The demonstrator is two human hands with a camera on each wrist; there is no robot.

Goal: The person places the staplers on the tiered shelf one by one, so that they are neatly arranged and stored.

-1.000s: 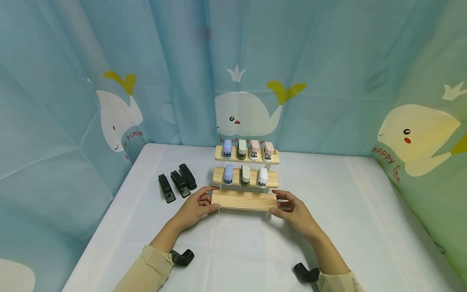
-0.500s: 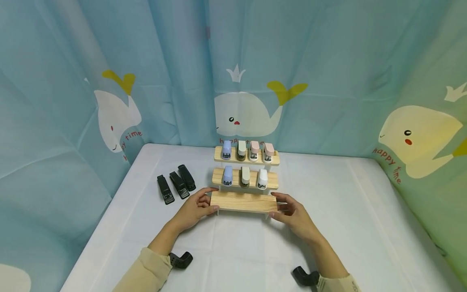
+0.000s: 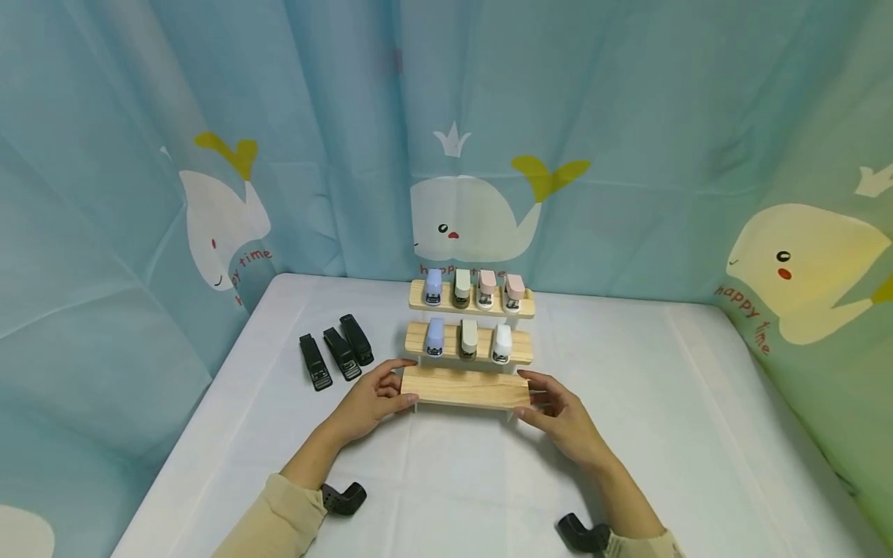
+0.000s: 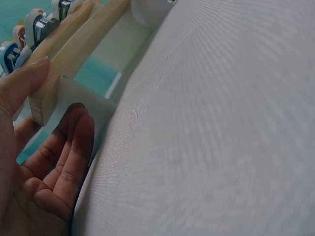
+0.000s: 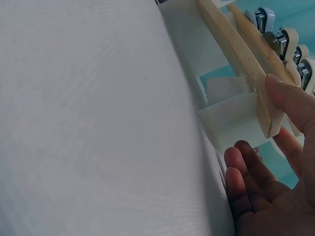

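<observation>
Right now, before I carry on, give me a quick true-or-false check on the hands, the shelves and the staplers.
1. The left hand and right hand grip opposite ends of the bottom shelf. True.
2. Three black staplers lie on the table, left of the bottom shelf. True.
3. The right hand is the one nearer the black staplers. False: the left hand is.
4. On the middle shelf, the white stapler stands rightmost. True.
5. The middle shelf is the fullest. False: it holds three staplers; the top shelf holds four.
</observation>
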